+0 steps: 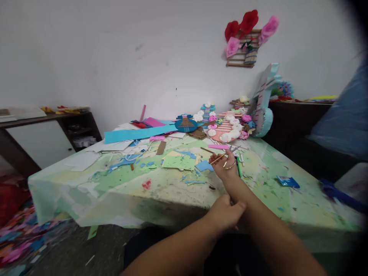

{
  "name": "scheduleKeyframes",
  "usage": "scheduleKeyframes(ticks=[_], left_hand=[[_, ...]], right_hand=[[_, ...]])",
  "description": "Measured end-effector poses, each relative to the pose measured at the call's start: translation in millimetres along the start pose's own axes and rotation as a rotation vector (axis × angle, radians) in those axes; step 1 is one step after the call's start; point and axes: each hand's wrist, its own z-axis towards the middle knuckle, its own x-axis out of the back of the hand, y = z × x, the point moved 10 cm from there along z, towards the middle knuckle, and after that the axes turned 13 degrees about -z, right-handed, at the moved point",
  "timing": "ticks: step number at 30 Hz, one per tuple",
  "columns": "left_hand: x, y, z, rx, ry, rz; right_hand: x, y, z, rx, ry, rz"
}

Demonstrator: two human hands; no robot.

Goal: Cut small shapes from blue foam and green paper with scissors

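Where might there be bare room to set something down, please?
Mostly bare tablecloth lies between the white sheets and red patch, and, lightly littered, between the green pen and blue packet. Paper and crafts crowd the middle and back.

My right hand [224,165], palm up, holds gold-handled metal scissors [235,148] and a thin tan stick [217,159]. My left hand [225,212] is against my bare right forearm [258,214]. Before me, a blotchy green-and-white tablecloth [115,195] bears a pale green rectangular paper sheet [178,163], a flat blue paper piece [204,166] and, farther back, a dark blue rounded lute-shaped craft [186,125] next to a long light-blue strip [138,134].
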Motion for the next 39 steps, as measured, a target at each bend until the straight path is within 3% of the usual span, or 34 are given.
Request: scheduleKeyframes(ticks=[2, 4, 6, 8, 10, 14, 17, 19, 22, 25, 28, 32, 36, 39], left_hand=[[-7.8, -14.0, -1.3, 0.103, 0.017, -0.098], [-27.3, -20.1, -7.3, 0.163, -0.073, -0.251], [-47.6, -20.4, -15.4, 0.170, -0.194, -0.428], [-52.6, -17.4, -20.7, 0.094, -0.253, -0.455], [-40.1, -8.0, -22.6, -0.081, -0.238, -0.288], [-9.6, 28.2, -29.7, -0.475, -0.139, 0.447], [-8.6, 49.0, -31.4, -0.602, -0.169, 0.637], [-4.0, 51.4, -24.1, -0.533, -0.115, 0.531], [-3.1, 28.6, -15.5, -0.292, -0.055, 0.128], [-35.1, -3.8, -24.9, -0.033, -0.258, -0.365], [-60.2, -15.4, -42.6, 0.110, -0.428, -0.611], [-70.6, -18.2, -55.1, 0.206, -0.492, -0.629], [-66.7, -20.7, -56.6, 0.223, -0.430, -0.477], [-63.0, -34.9, -54.7, 0.256, -0.390, -0.341]], right_hand=[[-1.7, -8.0, -0.2, 0.022, 0.016, 0.013], [-6.2, -17.4, -1.2, 0.052, 0.022, 0.028], [-13.5, -25.5, -3.3, 0.085, 0.017, 0.035], [-21.8, -30.7, -6.7, 0.116, 0.003, 0.023], [-28.6, -32.7, -10.8, 0.142, -0.012, -0.011], [-32.0, -31.6, -19.0, 0.195, -0.031, -0.148], [-27.2, -28.4, -24.1, 0.228, -0.025, -0.289], [-23.5, -26.5, -26.7, 0.248, -0.017, -0.371], [-18.1, -27.8, -28.8, 0.295, 0.012, -0.457], [-13.5, -35.8, -31.3, 0.374, 0.071, -0.519], [-14.8, -44.7, -35.0, 0.445, 0.101, -0.577], [-17.2, -55.1, -38.4, 0.523, 0.122, -0.658], [-11.9, -60.1, -36.5, 0.566, 0.150, -0.747], [-5.2, -61.2, -34.7, 0.579, 0.175, -0.789]])
